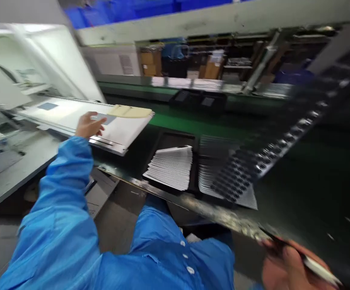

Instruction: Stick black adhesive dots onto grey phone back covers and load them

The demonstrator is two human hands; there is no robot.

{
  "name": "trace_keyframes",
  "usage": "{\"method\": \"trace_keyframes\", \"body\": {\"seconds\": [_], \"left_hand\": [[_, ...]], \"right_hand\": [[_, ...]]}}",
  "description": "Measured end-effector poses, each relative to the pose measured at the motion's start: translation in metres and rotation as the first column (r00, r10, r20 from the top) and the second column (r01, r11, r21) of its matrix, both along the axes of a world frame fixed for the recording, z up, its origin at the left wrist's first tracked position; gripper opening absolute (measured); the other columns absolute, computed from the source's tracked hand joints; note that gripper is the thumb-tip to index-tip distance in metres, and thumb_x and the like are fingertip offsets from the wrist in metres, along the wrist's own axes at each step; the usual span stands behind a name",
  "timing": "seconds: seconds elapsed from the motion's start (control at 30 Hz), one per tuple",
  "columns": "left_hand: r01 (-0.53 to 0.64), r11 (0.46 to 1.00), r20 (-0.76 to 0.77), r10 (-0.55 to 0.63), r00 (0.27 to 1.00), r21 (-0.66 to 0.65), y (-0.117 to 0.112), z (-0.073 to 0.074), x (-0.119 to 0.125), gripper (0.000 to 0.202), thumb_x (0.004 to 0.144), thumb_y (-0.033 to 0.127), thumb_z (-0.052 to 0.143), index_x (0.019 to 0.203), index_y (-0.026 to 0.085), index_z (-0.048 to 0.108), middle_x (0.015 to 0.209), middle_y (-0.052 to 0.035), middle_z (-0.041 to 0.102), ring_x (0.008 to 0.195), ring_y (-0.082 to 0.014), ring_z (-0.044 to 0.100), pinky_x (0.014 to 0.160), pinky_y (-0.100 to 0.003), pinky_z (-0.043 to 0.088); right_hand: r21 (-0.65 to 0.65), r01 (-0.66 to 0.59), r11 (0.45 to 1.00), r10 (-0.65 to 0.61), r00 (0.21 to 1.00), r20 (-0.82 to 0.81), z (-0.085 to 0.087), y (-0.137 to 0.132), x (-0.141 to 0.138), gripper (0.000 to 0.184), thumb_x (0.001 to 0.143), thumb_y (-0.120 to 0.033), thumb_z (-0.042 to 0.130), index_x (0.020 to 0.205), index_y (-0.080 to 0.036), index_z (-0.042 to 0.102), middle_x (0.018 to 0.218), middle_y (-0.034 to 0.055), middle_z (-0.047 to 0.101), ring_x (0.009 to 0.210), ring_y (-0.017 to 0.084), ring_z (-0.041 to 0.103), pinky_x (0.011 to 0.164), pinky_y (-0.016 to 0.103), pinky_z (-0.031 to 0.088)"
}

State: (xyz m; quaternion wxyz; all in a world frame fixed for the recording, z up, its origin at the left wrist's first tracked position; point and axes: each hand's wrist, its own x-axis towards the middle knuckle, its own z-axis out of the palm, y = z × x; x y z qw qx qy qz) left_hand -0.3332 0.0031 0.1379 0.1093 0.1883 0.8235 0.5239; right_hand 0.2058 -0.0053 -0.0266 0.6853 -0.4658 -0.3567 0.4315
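Observation:
My left hand (90,125) is over a white conveyor belt (135,129), fingers apart. A thin grey rectangular plate (107,118) lies by its fingertips; whether they touch is unclear. At the lower right, my right hand (292,266) is closed around a slim dark and white stick-like tool (321,269), blurred by motion. In front of me, a black tray (169,141) holds a fanned row of thin pale plates (171,167). Right of it is a second row of thin plates (206,177), partly covered by a black sheet with rows of round holes (238,173).
Another grey plate (47,106) lies farther left on the belt. Black trays (199,98) sit at the back of the dark green bench (313,193). A metal rail (211,213) edges the bench. Blue bins (150,9) stand on the shelf (193,25) above.

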Motion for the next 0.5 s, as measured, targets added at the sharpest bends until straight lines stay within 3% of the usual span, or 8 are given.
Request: {"method": "trace_keyframes", "body": {"seconds": [0.1,0.17,0.2,0.27,0.33,0.37,0.4,0.5], "left_hand": [[0.255,0.963,-0.27,-0.268,0.925,-0.082,-0.026,-0.009,0.064,0.017,0.088,0.026,0.069,0.101,0.016,0.07,0.047,0.0094,0.056,0.043,-0.0045,0.052,0.053,-0.014,0.044],[0.484,0.868,-0.277,-0.495,0.824,-0.112,-0.042,-0.027,0.107,0.017,0.086,0.036,0.07,0.081,0.02,0.071,0.054,0.0061,0.065,0.049,-0.0091,0.059,0.054,-0.019,0.049],[0.634,0.769,-0.232,-0.633,0.738,-0.082,-0.048,-0.039,0.128,0.018,0.085,0.04,0.071,0.08,0.022,0.073,0.059,0.004,0.069,0.053,-0.0123,0.063,0.054,-0.022,0.053],[0.898,0.433,-0.048,-0.901,0.431,-0.074,-0.053,-0.069,0.172,0.018,0.085,0.042,0.071,0.086,0.025,0.075,0.078,-0.0024,0.076,0.068,-0.0194,0.072,0.061,-0.028,0.059],[0.987,0.143,0.054,-0.988,0.147,-0.072,-0.05,-0.101,0.213,0.024,0.087,0.039,0.069,0.106,0.025,0.075,0.107,-0.0074,0.076,0.095,-0.0242,0.073,0.082,-0.034,0.061],[0.996,0.062,0.05,-0.997,0.066,-0.069,-0.047,-0.116,0.231,0.032,0.087,0.037,0.07,0.118,0.026,0.072,0.121,-0.0086,0.072,0.108,-0.026,0.07,0.092,-0.037,0.059],[0.996,0.043,0.031,-0.998,0.045,-0.074,-0.044,-0.13,0.247,0.039,0.087,0.035,0.07,0.125,0.026,0.068,0.13,-0.0091,0.068,0.117,-0.0275,0.066,0.099,-0.04,0.056],[0.995,0.1,0.008,-0.995,0.101,-0.021,-0.034,-0.155,0.281,0.044,0.087,0.027,0.069,0.13,0.027,0.062,0.14,-0.0094,0.061,0.129,-0.0291,0.058,0.109,-0.046,0.049]], "right_hand": [[0.064,0.097,0.993,-0.096,0.995,-0.009,0.007,0.007,-0.008,0.022,0.067,-0.035,0.085,0.08,-0.024,0.073,0.073,0.0032,0.071,0.061,0.022,0.069,0.058,0.042,0.062],[0.081,0.074,0.994,-0.071,0.997,-0.03,0.004,0.014,-0.012,0.02,0.07,-0.035,0.084,0.08,-0.023,0.072,0.075,0.0017,0.072,0.068,0.021,0.072,0.064,0.038,0.062],[0.078,0.054,0.995,-0.051,0.998,-0.03,0.001,0.017,-0.015,0.019,0.072,-0.034,0.083,0.082,-0.022,0.071,0.08,0.0026,0.075,0.075,0.021,0.074,0.071,0.038,0.062],[0.069,-0.012,0.998,0.014,1.0,-0.026,-0.006,0.019,-0.02,0.019,0.074,-0.034,0.082,0.084,-0.022,0.071,0.094,0.0054,0.078,0.086,0.022,0.075,0.086,0.043,0.06],[0.049,-0.08,0.996,0.08,0.997,0.002,-0.014,0.019,-0.024,0.021,0.076,-0.036,0.081,0.086,-0.021,0.07,0.1,0.0078,0.078,0.098,0.025,0.074,0.097,0.05,0.055],[0.034,-0.111,0.993,0.11,0.994,0.022,-0.018,0.018,-0.025,0.021,0.077,-0.037,0.08,0.086,-0.021,0.07,0.099,0.0083,0.078,0.104,0.027,0.073,0.1,0.052,0.052],[0.016,-0.136,0.991,0.136,0.99,0.043,-0.022,0.016,-0.026,0.022,0.078,-0.038,0.079,0.087,-0.021,0.07,0.097,0.0083,0.078,0.108,0.028,0.072,0.102,0.054,0.051],[-0.051,-0.202,0.978,0.206,0.975,0.079,-0.03,0.009,-0.025,0.022,0.08,-0.039,0.077,0.091,-0.02,0.071,0.095,0.0077,0.078,0.113,0.029,0.07,0.104,0.053,0.049]]}}
